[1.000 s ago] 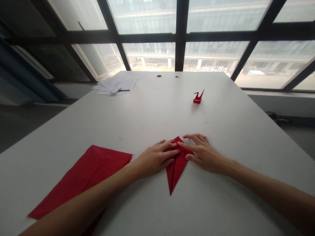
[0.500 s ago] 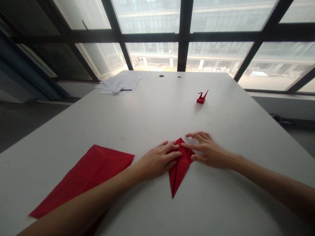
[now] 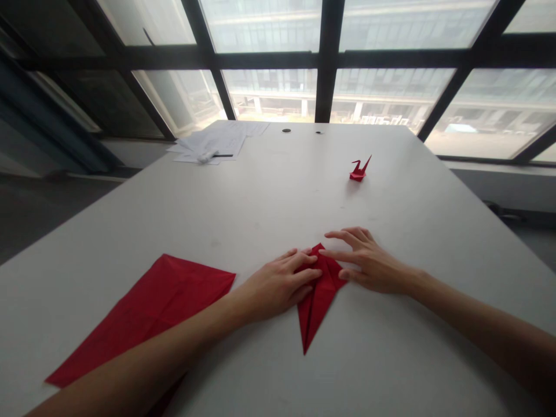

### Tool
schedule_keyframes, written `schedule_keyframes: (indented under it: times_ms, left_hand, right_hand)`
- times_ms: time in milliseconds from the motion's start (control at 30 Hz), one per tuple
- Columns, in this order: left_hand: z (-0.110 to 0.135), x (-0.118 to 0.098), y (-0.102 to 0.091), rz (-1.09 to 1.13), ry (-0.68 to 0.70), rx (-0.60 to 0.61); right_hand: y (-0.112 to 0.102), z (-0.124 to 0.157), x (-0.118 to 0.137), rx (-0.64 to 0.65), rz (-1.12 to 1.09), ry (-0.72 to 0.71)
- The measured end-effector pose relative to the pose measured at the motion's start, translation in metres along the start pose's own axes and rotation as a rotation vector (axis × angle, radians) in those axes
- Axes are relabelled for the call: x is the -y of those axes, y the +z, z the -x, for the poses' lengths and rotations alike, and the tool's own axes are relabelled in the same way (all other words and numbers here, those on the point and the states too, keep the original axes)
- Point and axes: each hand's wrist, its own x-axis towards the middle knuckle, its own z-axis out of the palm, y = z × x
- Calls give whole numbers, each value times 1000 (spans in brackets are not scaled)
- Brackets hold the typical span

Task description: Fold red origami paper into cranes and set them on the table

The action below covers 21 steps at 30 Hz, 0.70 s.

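At your far left a blue curtain (image 3: 56,127) hangs by the window (image 3: 269,95). Nearer you, on the left of the white table (image 3: 269,200), lies a large red sheet (image 3: 143,313), creased and spread flat, with your left forearm (image 3: 174,347) crossing over its near side. Farther back, at the table's far left corner, you have loose papers (image 3: 228,139) overlapping one another, with a small white crumpled thing (image 3: 207,156) on top.

Your left hand (image 3: 278,286) lies palm down, fingers extended and slightly parted, their tips resting on the left side of the folded paper (image 3: 319,295); it holds this against the table without gripping it. The folded paper lies flat in front of you, near the middle, its long narrow point towards you and a blunter tip away. Its upper left part is under your fingers.

Beyond it, to the right, a red crane (image 3: 358,172) stands upright on the table, well apart from your hands. Your right hand (image 3: 371,260) is at the paper's right side, fingers well spread and grasping nothing. Its thumb is at the right corner and its index finger reaches towards the top, though you can't quite tell how firmly either touches.
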Motion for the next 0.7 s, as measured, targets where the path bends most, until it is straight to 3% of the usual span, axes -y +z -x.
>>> schedule_keyframes:
  times_ms: [400,600,700]
  left_hand:
    - [0,1,3,-27,9,-5]
    - [0,0,2,-17,11,-33]
    - [0,0,2,-14,4,-32]
  right_hand:
    - [11,-3,-5,-23,148,162]
    - [8,-1,4,0,143,83]
    - [12,-2,4,-27,184,135]
